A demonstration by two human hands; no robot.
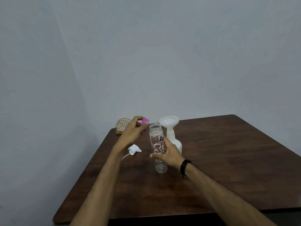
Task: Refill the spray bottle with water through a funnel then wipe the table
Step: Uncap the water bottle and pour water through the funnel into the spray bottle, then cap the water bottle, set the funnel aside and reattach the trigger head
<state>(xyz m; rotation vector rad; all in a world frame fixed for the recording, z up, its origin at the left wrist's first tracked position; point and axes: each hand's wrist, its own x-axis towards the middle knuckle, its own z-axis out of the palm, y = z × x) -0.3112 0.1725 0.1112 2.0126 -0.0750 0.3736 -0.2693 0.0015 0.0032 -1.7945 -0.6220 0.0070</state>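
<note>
A clear water bottle (156, 141) with printed lettering stands uncapped on the brown table (228, 160). My right hand (169, 154) is wrapped around its middle. Just left of the bottle's mouth, my left hand (132, 132) pinches the pink cap (145, 121). Behind the clear bottle stands the white spray bottle (176, 143) with a white funnel (169, 122) seated in its neck. The white spray head (133, 149) with its tube lies on the table to the left, below my left hand.
A gold wire holder (122, 125) sits at the table's far left corner by the grey wall. The table's left edge and near edge lie close to my forearms.
</note>
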